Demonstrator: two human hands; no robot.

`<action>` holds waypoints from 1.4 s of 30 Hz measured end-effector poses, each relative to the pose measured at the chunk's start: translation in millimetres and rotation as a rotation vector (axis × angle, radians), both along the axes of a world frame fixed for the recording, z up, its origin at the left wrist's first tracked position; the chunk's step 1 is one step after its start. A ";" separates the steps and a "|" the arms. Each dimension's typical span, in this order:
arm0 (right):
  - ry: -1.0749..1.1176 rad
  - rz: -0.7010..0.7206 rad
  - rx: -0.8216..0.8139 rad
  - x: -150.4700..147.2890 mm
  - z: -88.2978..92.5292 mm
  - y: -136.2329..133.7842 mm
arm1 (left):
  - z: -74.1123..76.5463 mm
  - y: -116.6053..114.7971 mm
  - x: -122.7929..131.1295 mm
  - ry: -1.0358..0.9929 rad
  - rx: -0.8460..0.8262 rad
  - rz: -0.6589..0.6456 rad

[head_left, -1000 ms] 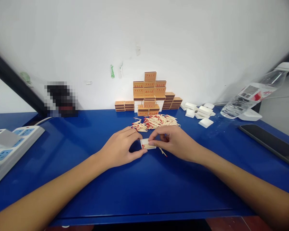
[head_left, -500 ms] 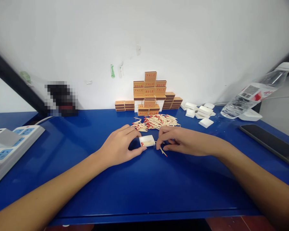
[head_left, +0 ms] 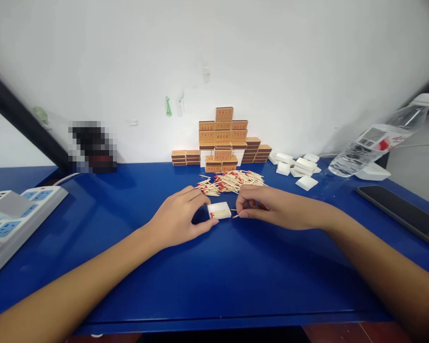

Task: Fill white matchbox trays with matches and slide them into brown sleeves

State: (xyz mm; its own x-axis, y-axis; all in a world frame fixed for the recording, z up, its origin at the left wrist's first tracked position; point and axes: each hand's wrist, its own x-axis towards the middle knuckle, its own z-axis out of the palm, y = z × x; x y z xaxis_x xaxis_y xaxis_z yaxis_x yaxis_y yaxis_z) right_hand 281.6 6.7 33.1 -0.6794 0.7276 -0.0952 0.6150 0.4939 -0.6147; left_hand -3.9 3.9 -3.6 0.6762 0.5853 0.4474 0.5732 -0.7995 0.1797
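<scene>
A small white matchbox tray (head_left: 222, 206) lies on the blue table, with several red-tipped matches inside along its near side. My left hand (head_left: 178, 216) grips the tray's left end between thumb and fingers. Just right of the tray, my right hand (head_left: 266, 206) is closed in a pinch on a match (head_left: 235, 216), whose red head points toward the tray. Another match (head_left: 233, 209) pokes out beside those fingertips; whether it is held too I cannot tell. Behind both hands spreads a loose pile of matches (head_left: 241, 179).
Stacked matchboxes (head_left: 222, 136) stand against the wall. White empty trays (head_left: 305, 165) lie to their right, near a leaning plastic bottle (head_left: 373, 138). A phone (head_left: 400, 209) rests at the right, a power strip (head_left: 39, 205) at the left. A pixelated dark object (head_left: 93, 147) stands at the back left.
In my right hand the match has turned from pointing down toward me to pointing left at the tray. My left hand keeps its grip on the tray.
</scene>
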 end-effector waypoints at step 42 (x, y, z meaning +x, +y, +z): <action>0.217 -0.068 0.318 -25.6 -14.4 -8.4 | 1.1 -3.5 2.0 0.015 -0.011 -0.096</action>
